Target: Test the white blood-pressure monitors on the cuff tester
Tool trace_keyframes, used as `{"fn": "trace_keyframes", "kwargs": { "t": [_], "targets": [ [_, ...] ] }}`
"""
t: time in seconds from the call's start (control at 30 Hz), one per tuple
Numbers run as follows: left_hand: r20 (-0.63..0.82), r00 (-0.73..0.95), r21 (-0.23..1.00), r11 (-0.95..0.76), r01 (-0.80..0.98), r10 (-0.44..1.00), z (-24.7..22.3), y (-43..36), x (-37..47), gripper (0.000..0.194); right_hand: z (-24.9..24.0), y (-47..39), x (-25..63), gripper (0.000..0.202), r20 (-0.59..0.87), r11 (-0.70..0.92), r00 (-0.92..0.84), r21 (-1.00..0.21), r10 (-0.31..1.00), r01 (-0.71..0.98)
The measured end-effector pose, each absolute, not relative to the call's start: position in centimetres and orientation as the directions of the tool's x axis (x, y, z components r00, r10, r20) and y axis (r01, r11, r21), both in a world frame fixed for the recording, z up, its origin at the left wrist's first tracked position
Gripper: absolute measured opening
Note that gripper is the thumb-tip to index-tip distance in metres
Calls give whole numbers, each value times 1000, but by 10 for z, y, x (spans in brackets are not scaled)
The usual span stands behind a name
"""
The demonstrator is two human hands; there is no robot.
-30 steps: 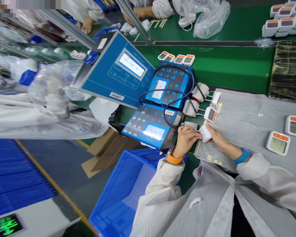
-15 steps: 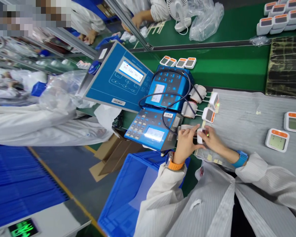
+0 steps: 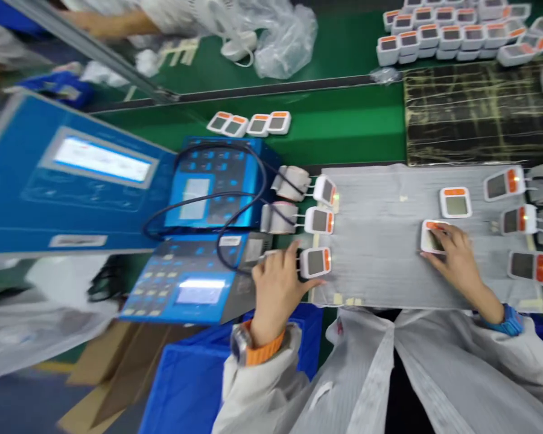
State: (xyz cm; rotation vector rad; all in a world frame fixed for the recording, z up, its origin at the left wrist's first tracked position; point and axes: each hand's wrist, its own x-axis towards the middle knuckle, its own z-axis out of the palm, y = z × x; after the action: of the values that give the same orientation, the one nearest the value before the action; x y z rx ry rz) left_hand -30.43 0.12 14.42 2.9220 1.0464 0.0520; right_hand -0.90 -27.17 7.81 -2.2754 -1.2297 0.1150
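Note:
My left hand (image 3: 277, 286) is spread beside the lowest plugged-in device at the left, thumb and index finger apart around its left end; whether they touch it I cannot tell. That white device (image 3: 315, 263) has a grey screen and a lit orange strip. Over on the right, my right hand (image 3: 457, 259) has its fingers and thumb on another white device (image 3: 428, 240) with an orange strip, partly hidden under the fingers. Just above it lies a similar white device (image 3: 455, 203), face up. Two more devices, an upper one (image 3: 325, 190) and a middle one (image 3: 319, 220), sit on prongs at the left.
A grey mat (image 3: 371, 259) covers the bench before me. Blue test boxes (image 3: 217, 187) with looped cables stand left, a large blue panel (image 3: 72, 187) beyond. Several devices are plugged in at the right edge (image 3: 504, 184). Stacked devices (image 3: 450, 36) and a dark taped board (image 3: 475, 114) lie behind.
My right hand has left the lowest left-hand device and moved right onto a loose device. My left hand stays beside the plugged-in one, fingers apart. The view has swung to the right.

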Motion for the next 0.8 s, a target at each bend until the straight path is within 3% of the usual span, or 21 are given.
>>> {"fn": "trace_keyframes", "kwargs": {
  "t": [0.07,0.17,0.27,0.37,0.47,0.6,0.7,0.8],
  "targets": [
    [129,768,73,-778,623,627,150,-9,-281,84,77,-280,3,58,181,-395,545,-511,819,763],
    [180,837,260,-845,467,517,148,-38,-222,66,79,-279,9,60,116,-439,569,-519,814,734],
    [98,925,406,-863,300,367,138,-74,-152,48,92,-282,8,63,-12,-476,555,-529,832,702],
    [4,955,452,-853,262,296,131,-98,-92,40,116,-307,24,55,-50,-447,493,-509,868,735],
    [-18,961,491,-835,249,276,129,-106,-38,35,146,-340,79,44,-7,-478,512,-370,859,797],
    [2,980,570,-805,162,199,123,-117,41,50,161,-340,185,38,63,-616,623,-110,779,780],
    [40,987,613,-784,100,157,112,-133,94,70,145,-314,237,26,-36,-515,516,-152,856,844],
    [46,992,664,-746,58,118,100,-143,119,68,124,-300,254,14,-74,-447,442,-191,894,874]
  ]
}}
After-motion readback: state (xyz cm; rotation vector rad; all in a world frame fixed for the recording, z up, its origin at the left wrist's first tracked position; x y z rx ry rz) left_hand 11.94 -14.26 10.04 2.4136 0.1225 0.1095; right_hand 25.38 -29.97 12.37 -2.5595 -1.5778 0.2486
